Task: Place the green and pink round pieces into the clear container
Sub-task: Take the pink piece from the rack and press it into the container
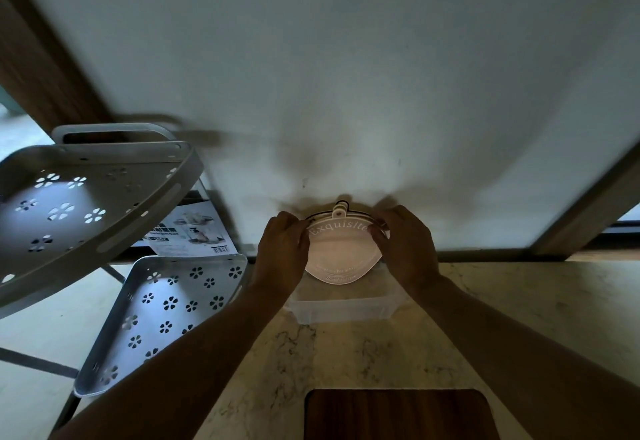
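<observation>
From the head camera, we are gripping the pink round piece (341, 252) by its upper edges, left hand (282, 249) and right hand (405, 247) pinching opposite sides, probably to steady it over the clear container (341, 311) directly below. It is looking pale, lettered "Exquisite", with a small tab on top. No green piece is showing.

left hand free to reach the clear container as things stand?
Probably not right now: the left hand and right hand both grip the pink round piece, held above the clear container. Nothing else blocks the way.
</observation>
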